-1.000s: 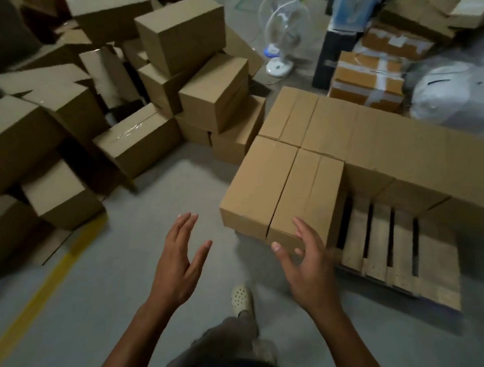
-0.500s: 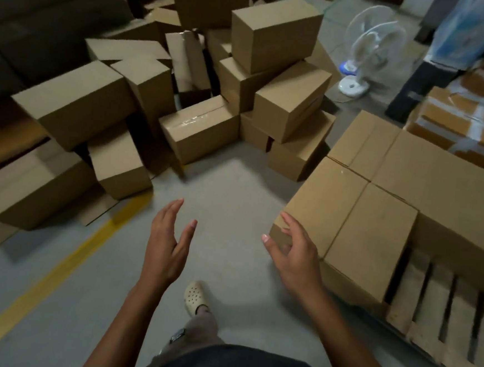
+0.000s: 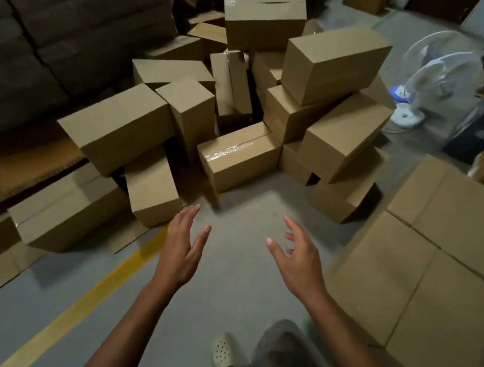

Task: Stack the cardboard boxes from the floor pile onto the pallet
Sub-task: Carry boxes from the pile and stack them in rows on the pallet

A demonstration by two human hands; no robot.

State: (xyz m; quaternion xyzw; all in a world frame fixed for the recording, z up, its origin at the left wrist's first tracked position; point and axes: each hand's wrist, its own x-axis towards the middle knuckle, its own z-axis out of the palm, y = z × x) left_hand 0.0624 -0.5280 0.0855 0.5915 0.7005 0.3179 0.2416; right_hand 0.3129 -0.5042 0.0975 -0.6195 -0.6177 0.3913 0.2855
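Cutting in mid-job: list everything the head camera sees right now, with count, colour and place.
box pile: many, exact count hidden by overlap, brown, tumbled on the floor at centre and left
taped box: one, brown with clear tape on top, front of the pile
packed boxes: several, brown, set flush side by side at the right edge
fan: one, white with blue, upper right on the floor
yellow line: one, yellow, running diagonally across the floor at lower left
floor: grey, bare patch ahead of the hands
dark stack: one, dark, upper left; contents cannot be told
shoe: one, white, bottom centre
left hand: open, empty, over the floor
right hand: open, empty, over the floor
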